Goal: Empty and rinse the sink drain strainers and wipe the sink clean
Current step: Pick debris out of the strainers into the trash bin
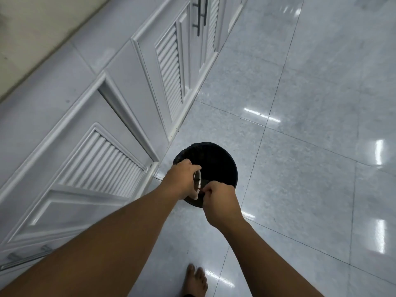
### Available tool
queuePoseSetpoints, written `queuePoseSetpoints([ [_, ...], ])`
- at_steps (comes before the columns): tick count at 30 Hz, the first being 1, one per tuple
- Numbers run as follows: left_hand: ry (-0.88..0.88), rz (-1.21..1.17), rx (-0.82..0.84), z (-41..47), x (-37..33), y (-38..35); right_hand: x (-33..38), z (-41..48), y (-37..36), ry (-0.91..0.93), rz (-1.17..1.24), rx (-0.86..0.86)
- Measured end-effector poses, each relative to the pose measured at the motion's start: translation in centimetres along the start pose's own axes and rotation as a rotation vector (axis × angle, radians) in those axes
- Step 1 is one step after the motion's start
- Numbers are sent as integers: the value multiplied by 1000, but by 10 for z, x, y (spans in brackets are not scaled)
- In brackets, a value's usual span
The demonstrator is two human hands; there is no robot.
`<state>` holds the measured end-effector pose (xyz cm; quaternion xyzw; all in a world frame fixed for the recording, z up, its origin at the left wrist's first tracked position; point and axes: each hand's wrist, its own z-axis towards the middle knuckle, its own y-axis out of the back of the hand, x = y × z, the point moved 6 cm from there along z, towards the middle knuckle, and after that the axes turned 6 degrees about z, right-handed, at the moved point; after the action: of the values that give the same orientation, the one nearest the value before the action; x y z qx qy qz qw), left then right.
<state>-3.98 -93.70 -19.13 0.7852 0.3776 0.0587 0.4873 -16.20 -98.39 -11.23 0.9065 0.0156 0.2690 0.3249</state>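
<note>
Your left hand (182, 179) grips the metal strainer (197, 180) tilted over the black bin (233, 165), so dirt falls inside. The curled fingers of your right hand (220, 200) pick at it; whether they pinch anything, I cannot tell.

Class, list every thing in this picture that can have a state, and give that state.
Round black bin: open, no lid.
Round metal sink strainer: tipped sideways above the bin.
Left hand: grips the strainer.
Right hand: fingers curled at the strainer's mouth; contents unclear.
White louvred cabinet doors: closed.
</note>
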Motion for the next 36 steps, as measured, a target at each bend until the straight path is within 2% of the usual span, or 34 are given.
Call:
queuePoseSetpoints([
  [2, -4, 4, -10, 1, -1, -4, 0, 3, -4, -6, -14, 15],
  [7, 59, 20, -55, -2, 12, -5, -18, 8, 4, -86, 31, -70],
  [12, 108, -94, -60, -9, 17, 1, -26, 2, 8, -71, 44, -123],
  [15, 146, -203, -81, -20, 17, 12, -25, -6, 19, -43, 157, -247],
  [18, 129, -275, -116, -35, 13, 30, -21, -19, 33, -10, 372, -361],
  [22, 92, -342, -216, -70, 15, 81, 22, -52, 54, 142, 484, -451],
  [27, 34, -439, -334, -136, 25, 164, 105, -116, 72, 354, 563, -482],
  [32, -6, -528, -452, -220, 64, 248, 196, -193, 69, 535, 646, -439],
  [36, 22, -557, -584, -298, 122, 307, 276, -253, 46, 681, 678, -382],
])
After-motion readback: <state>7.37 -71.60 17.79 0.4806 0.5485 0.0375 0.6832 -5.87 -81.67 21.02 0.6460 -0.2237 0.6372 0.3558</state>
